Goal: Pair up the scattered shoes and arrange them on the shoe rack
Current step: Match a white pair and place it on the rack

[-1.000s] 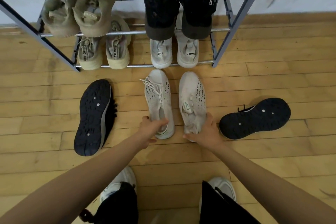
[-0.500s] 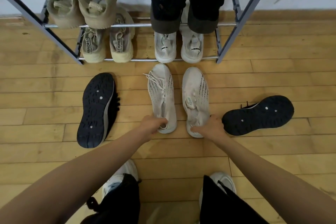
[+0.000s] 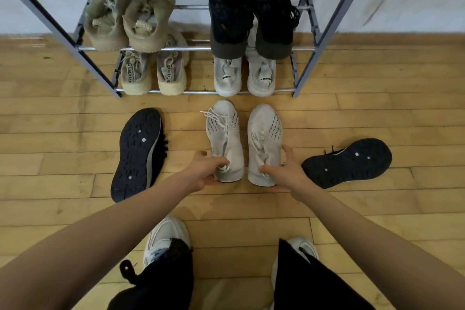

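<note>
Both hands have closed tighter on the heels since a second ago: my left hand [image 3: 203, 171] grips the left white shoe [image 3: 224, 138], my right hand [image 3: 289, 171] the right white shoe [image 3: 264, 141]. The pair sits side by side on the floor [image 3: 377, 113], just before the shoe rack [image 3: 327, 30]. Possibly lifting; hard to tell. Two dark shoes lie sole-up, unpaired.

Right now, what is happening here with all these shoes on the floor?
A person is crouching before a grey metal shoe rack. The left hand grips the heel of one white knit sneaker, and the right hand grips its partner. Both stand side by side on the wooden floor. Two dark sneakers lie apart, soles showing, one on the left, one on the right. The rack already holds several pairs.
</note>
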The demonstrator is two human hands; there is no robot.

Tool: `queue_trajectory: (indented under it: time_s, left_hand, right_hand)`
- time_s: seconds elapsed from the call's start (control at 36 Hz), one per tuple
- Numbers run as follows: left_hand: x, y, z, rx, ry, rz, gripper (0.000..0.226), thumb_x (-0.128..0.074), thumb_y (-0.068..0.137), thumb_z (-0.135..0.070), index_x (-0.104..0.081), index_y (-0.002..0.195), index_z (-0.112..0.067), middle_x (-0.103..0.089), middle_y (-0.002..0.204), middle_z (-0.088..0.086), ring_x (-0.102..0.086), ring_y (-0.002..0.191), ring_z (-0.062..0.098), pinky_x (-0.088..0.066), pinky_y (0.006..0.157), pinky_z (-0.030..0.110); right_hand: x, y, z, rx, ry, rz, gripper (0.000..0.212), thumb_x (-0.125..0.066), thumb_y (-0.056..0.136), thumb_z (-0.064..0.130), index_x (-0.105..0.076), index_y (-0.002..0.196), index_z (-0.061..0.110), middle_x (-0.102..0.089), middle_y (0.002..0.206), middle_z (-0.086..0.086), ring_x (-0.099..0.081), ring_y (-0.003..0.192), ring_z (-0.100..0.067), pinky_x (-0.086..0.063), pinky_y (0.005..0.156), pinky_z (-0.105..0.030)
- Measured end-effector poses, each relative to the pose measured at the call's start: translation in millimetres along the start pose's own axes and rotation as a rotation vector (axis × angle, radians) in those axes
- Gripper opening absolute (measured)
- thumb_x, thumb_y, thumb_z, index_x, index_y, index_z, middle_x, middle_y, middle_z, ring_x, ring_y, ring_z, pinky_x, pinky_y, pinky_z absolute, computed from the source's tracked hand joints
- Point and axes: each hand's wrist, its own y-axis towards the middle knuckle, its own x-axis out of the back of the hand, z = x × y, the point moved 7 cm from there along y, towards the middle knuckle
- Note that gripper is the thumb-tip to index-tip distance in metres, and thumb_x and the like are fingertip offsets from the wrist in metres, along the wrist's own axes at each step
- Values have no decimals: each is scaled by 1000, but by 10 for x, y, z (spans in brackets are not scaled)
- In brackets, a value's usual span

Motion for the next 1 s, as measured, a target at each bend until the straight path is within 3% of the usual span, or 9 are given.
queue_trajectory:
  time_s: [0.06,0.17,0.25,0.33,0.5,0.64,0.83,0.92,1.0]
  left_hand:
    - [-7,-116,-139,-29,9,41,69,-69,82,-8,-31,138,-22,-50,117,8,-59,101,31,-57,72,47]
    - [-48,-425,-460,-69,55,140,48,-63,88,-9,-45,131,-18,-55,109,3,-55,87,19,-55,77,45]
    - [-30,-664,-626,-46,40,172,36,-62,89,-10,-51,122,-16,-53,118,7,-55,94,24,-55,80,46]
    - [44,-910,-758,-43,5,192,43,-67,86,-10,-52,126,-14,-48,133,11,-56,103,28,-58,73,46]
    - [129,-1555,-1022,-62,15,241,50,-67,85,-13,-50,131,-16,-53,128,17,-62,95,30,-61,61,44]
    - [174,-2138,-1288,-175,19,230,44,-64,87,-10,-49,129,-13,-54,118,14,-61,93,31,-57,64,50]
    - [272,-2831,-1638,-394,7,229,58,-64,87,-7,-40,139,-18,-55,129,15,-64,91,30,-59,68,49]
    - [305,-3109,-1775,-466,7,237,50,-63,88,-8,-45,134,-18,-61,113,13,-65,87,30,-60,62,46]
    - [352,-3321,-1903,-515,-1,255,57,-64,87,-8,-42,139,-18,-59,120,14,-65,89,29,-61,60,45]
  right_hand:
    - [55,-33,138,-15,1,25,88,-73,78,19,-20,148,28,-42,143,-3,-53,111,-25,-55,83,-40]
    - [174,-172,424,-67,51,85,79,-67,81,15,-26,147,29,-38,144,-5,-50,111,-29,-53,88,-54]
    - [252,-346,639,-92,102,142,75,-65,83,11,-28,146,27,-40,143,-7,-48,120,-34,-53,88,-54]
    - [394,-568,855,-95,81,152,70,-66,83,13,-36,144,27,-46,137,-10,-51,117,-34,-58,76,-47]
    - [702,-1147,1350,-15,32,196,43,-64,86,10,-51,125,22,-47,132,-10,-55,105,-30,-56,79,-46]
    - [912,-1701,1714,63,-23,187,59,-65,87,13,-40,140,20,-38,137,-11,-54,105,-33,-59,65,-40]
    - [1150,-2343,2183,238,74,114,34,-64,87,9,-48,112,25,-47,100,-1,-54,105,-32,-56,80,-48]
    - [1171,-2575,2366,312,102,125,27,-64,86,9,-54,105,25,-51,106,-6,-55,109,-33,-56,80,-48]
    - [1181,-2730,2524,368,142,103,50,-67,84,9,-49,130,22,-53,123,-10,-57,110,-33,-59,74,-46]
